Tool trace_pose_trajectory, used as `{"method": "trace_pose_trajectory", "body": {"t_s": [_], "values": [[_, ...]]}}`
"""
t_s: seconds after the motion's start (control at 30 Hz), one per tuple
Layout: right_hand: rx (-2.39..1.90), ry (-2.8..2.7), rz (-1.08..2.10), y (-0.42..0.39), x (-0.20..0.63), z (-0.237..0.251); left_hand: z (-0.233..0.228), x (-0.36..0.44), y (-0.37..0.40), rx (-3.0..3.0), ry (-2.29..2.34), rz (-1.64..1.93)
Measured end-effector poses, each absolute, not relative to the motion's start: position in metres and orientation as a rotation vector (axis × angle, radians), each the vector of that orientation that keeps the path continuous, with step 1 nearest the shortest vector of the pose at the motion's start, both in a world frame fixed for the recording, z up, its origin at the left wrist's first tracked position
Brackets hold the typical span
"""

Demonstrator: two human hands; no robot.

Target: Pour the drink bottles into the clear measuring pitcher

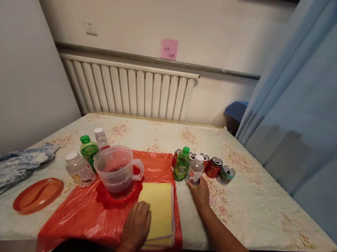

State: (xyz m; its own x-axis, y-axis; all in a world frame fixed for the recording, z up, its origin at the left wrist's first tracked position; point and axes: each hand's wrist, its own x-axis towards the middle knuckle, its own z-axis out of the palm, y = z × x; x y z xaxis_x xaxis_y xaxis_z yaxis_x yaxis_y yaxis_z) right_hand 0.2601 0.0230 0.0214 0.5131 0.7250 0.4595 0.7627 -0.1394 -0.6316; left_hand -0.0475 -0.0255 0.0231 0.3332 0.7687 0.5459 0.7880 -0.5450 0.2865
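Note:
My right hand (200, 193) is wrapped round the lower part of a clear plastic bottle (195, 170) with a white cap and a printed label, standing upright. Just left of that bottle is a green drink bottle (181, 165) with a green cap. Several drink cans, among them a red can (213, 167) and a green can (226, 175), stand behind and to the right. My left hand (137, 223) lies palm down at the left edge of a folded yellow cloth (158, 207), fingers resting on it. The cloth is on a red plastic sheet (75, 214).
A clear measuring jug (116, 175) sits in a red scalloped dish (105, 198). Left of it are a white-capped jar (79, 171), a green bottle (89, 150), another white-capped bottle (101, 138) and an orange lid (39, 195). A blue-white cloth (13, 166) lies far left; a curtain (314, 106) hangs right.

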Motion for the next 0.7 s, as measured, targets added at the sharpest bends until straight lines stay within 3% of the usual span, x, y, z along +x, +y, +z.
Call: {"method": "trace_pose_trajectory", "body": {"t_s": [0.7], "values": [[-2.089, -1.267, 0.038, 0.018, 0.259, 0.026, 0.038, -0.045, -0.034, -2.754, -1.81, -0.989]]}}
